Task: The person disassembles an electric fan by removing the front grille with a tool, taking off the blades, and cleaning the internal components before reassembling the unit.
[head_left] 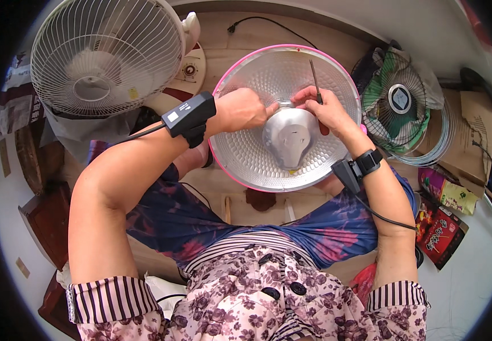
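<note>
A round silver heater reflector (240,165) with a pink rim and dimpled inner wall lies between my knees. In its middle sits a shiny metal cover (291,136), with a small fitting (284,104) just beyond it. My left hand (246,108) is closed, its index finger reaching to the left side of that fitting. Whatever its curled fingers hold, if anything, is hidden. My right hand (330,109) grips a screwdriver (315,77), its thin shaft pointing away from me and its reddish handle end showing below the palm. The right fingertips are close to the fitting's other side.
A white caged fan (109,57) stands at the far left beside a round base with a knob (189,69). To the right are a dark fan grille (397,102), coiled wire (442,136), cardboard (476,128) and a red package (439,233). A black cable (269,21) lies beyond the reflector.
</note>
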`<state>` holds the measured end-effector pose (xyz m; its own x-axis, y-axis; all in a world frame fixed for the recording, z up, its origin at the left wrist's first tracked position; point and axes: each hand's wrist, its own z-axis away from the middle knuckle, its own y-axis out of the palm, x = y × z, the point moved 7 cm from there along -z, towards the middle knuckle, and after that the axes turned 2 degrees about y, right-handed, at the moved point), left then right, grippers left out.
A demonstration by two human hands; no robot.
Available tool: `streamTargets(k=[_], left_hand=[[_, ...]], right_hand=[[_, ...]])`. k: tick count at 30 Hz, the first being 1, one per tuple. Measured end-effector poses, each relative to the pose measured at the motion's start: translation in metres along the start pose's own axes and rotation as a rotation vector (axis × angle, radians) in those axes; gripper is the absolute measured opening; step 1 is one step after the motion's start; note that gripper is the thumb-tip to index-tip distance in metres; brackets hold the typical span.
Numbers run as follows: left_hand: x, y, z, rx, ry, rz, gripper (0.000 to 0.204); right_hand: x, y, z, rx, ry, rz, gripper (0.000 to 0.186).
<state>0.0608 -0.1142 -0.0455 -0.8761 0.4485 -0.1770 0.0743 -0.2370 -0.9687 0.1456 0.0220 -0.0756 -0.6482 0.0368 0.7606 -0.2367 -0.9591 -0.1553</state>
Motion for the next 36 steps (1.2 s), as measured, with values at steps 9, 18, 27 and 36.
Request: streamTargets(k=[9, 18, 27, 36], left_hand=[[-0.005, 0.001, -0.011, 0.007, -0.085, 0.038, 0.063], [-0.002, 0.006, -0.012, 0.131, -0.206, -0.080, 0.064], [0.001, -0.001, 0.000, 0.156, -0.231, -0.248, 0.059], [0.022, -0.014, -0.022, -0.138, -0.072, 0.074, 0.023]], right_hand=[[0.011, 0.002, 0.011, 0.001, 0.073, 0.081, 0.025], [0.010, -0.001, 0.011, -0.004, 0.071, 0.064, 0.022], [0.014, -0.010, 0.007, -0.045, 0.010, -0.077, 0.019], [0.021, -0.011, 0.011, -0.126, 0.055, -0.150, 0.016]])
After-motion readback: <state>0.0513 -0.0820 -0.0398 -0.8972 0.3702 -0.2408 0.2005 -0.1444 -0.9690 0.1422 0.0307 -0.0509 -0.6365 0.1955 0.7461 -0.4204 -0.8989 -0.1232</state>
